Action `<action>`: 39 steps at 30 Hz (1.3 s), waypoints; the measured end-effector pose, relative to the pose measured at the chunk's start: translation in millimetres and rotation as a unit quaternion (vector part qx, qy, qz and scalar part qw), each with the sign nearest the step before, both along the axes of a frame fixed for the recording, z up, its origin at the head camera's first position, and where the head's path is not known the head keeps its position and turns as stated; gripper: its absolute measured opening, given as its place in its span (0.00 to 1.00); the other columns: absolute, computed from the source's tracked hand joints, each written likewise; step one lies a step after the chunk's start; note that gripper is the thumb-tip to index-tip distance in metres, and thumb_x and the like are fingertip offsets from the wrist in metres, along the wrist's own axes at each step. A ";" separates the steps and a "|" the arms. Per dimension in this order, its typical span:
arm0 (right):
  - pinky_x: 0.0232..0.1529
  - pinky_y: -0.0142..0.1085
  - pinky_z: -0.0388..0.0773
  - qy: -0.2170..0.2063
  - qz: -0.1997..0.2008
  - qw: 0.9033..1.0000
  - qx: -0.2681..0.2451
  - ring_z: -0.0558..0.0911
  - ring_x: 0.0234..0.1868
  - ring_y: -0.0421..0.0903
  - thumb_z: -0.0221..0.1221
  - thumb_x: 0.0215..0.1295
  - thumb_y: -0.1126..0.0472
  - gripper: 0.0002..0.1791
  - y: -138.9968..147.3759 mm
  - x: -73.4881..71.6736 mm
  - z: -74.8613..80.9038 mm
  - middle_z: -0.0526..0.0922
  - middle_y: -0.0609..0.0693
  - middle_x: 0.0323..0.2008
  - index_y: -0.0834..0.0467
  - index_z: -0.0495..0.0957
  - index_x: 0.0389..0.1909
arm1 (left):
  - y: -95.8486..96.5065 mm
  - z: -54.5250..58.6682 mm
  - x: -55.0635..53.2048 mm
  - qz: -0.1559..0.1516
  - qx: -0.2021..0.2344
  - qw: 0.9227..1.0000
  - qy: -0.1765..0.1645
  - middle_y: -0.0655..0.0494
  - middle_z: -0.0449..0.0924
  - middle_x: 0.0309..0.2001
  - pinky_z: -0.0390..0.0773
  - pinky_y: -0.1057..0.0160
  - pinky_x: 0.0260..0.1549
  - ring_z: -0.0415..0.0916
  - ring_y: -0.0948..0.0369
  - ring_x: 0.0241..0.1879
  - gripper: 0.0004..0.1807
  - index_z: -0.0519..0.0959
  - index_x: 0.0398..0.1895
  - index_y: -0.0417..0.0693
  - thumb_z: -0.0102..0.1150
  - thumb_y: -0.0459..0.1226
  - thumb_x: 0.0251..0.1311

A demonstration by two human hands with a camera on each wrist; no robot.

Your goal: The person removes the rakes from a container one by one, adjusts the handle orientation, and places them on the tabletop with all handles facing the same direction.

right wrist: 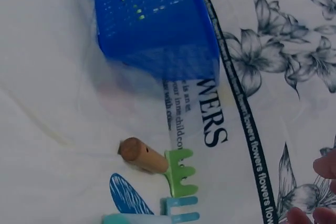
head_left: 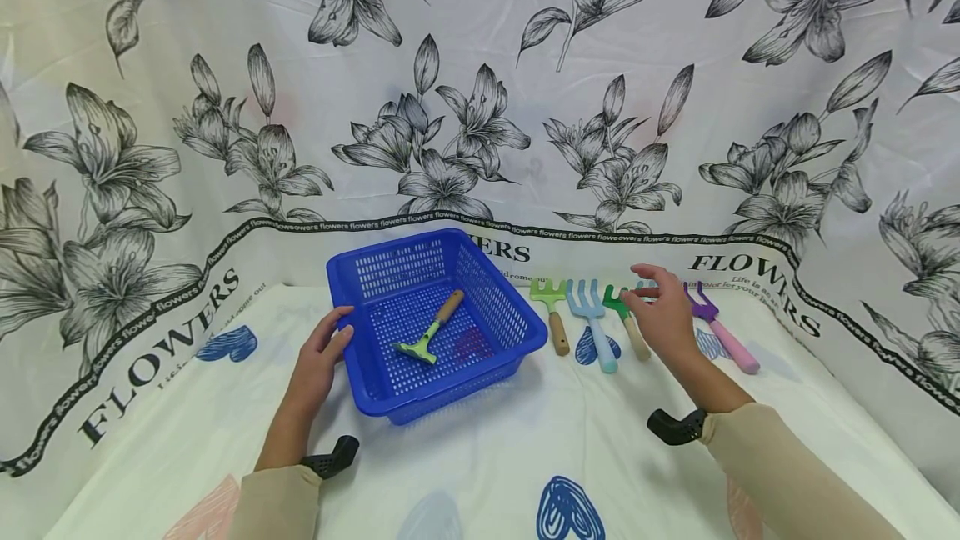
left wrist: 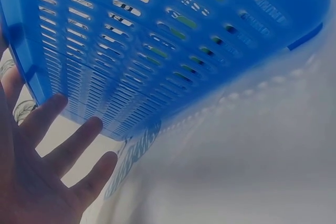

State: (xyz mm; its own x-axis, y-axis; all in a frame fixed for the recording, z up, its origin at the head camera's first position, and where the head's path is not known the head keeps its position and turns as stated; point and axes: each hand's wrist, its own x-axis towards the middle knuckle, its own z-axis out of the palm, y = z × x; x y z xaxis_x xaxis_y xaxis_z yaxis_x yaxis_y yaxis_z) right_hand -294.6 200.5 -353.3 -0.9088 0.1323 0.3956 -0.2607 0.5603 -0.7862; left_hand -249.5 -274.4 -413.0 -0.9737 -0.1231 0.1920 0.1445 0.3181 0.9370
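A blue plastic basket (head_left: 442,397) with slotted walls stands on the cloth. Inside it lies a small light-green garden tool (head_left: 418,348) with a wooden handle. My left hand (head_left: 313,361) is at the basket's left rim; in the left wrist view several of its fingers (left wrist: 79,140) are spread outside the wall. My right hand (head_left: 663,315) hovers over a row of garden forks, nothing visible in its fingers. Closest to it are a green fork (head_left: 633,335) with a wooden handle and a light-blue fork tip (head_left: 645,284), mostly hidden behind the hand.
Left in the row lie a light-green fork (head_left: 557,319) with a wooden handle and a light-blue fork (head_left: 597,327). A purple fork with a pink handle (head_left: 733,346) lies at the right end. Behind everything hangs a flower-printed cloth (head_left: 465,15).
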 end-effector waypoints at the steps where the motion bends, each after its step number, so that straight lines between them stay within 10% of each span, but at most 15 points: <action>1: 0.51 0.51 0.76 0.005 0.009 1.000 0.005 0.77 0.52 0.57 0.60 0.67 0.62 0.25 -3.7 -0.7 1.5 0.69 0.59 0.60 0.59 0.69 0.64 | 2.1 4.3 3.3 0.000 -0.001 1.000 -0.002 0.45 0.46 0.76 0.60 0.39 0.63 0.51 0.41 0.72 0.29 0.58 0.74 0.50 0.42 0.49 0.74; 25: 0.49 0.50 0.79 -0.068 0.176 0.981 0.033 0.78 0.55 0.54 0.62 0.65 0.59 0.32 -84.0 -21.6 49.8 0.67 0.56 0.66 0.53 0.64 0.68 | -6.7 -12.7 -9.4 0.005 -0.011 1.000 0.007 0.49 0.48 0.76 0.61 0.39 0.63 0.53 0.43 0.71 0.31 0.58 0.74 0.55 0.43 0.55 0.72; 39: 0.52 0.47 0.78 -0.160 0.292 0.934 0.129 0.76 0.57 0.54 0.63 0.65 0.56 0.31 -119.4 -45.1 66.5 0.69 0.57 0.65 0.54 0.67 0.68 | 8.2 18.8 13.1 -0.006 -0.005 1.000 -0.006 0.40 0.46 0.75 0.59 0.37 0.63 0.51 0.38 0.71 0.30 0.57 0.74 0.45 0.41 0.48 0.75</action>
State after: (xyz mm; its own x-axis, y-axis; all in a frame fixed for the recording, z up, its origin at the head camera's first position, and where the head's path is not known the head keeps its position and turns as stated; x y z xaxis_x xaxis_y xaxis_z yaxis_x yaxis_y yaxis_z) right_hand -339.6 81.2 -286.7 -0.8733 -0.4855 0.0414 -0.3561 0.5779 -0.7343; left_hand -236.3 -266.1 -394.2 -0.9771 -0.1100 0.1821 0.1377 0.3252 0.9356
